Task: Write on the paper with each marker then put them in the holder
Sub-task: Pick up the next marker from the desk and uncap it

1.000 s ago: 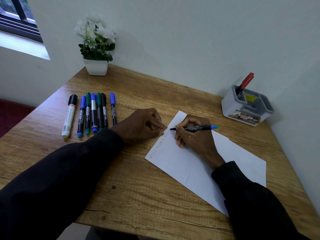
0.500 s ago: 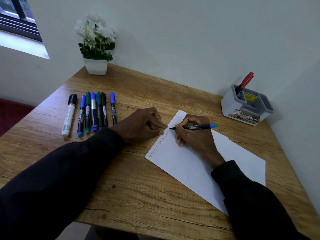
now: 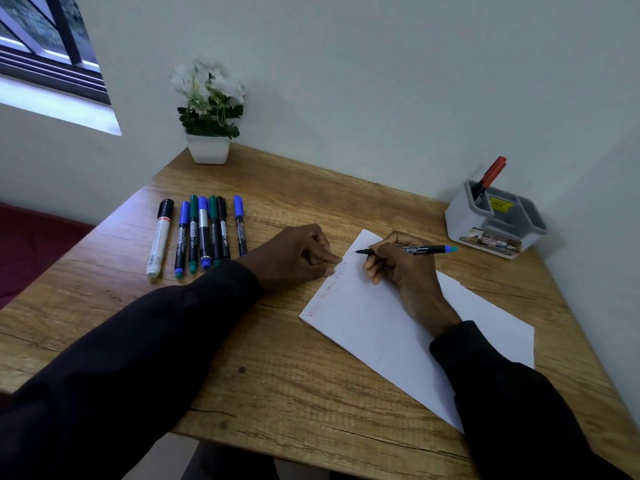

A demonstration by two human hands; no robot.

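My right grip (image 3: 401, 271) is clamped around a slim black marker with a blue end cap (image 3: 420, 250), held like a pen. Its tip points left over the top corner of the white sheet of paper (image 3: 381, 341), which lies at an angle on the wooden bench (image 3: 277, 375).

A moment ago the tip sat in the third word along the paper's left edge. Now it sits just past that word, which reads complete in blue after two reddish ones. I judge this marker's writing done, with capping and stowing next.

My left grip (image 3: 294, 258) holds nothing. Its fingers are loosely curled, and the forefinger pins the paper's left edge.

The grey and white plastic holder (image 3: 460, 226) stands at the bench's far right, well apart from the paper. A red-capped marker (image 3: 493, 173) leans in its back-left compartment. The other compartments show only a yellow sticker, as far as I can see.

Seven capped markers, blue, green and black (image 3: 204, 233), lie in a row at the left, not yet used.
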